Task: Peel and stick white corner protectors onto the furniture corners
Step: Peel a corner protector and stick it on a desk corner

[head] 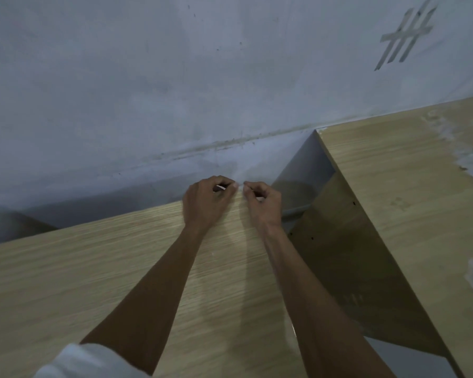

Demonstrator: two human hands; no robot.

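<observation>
At twelve o'clock, left hand [206, 203] and right hand [264, 204] pinch a white protector [221, 187], likely light, flimsy, sticky: hold its edges.

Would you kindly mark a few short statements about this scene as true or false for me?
1. The left hand and right hand meet at the wooden board's far edge. True.
2. The left hand lies flat and open. False: its curled fingers pinch a small white piece, as the right seems to.
3. Tape strips are stuck on the wall. True.
4. The board is black. False: light wood grain.
</observation>
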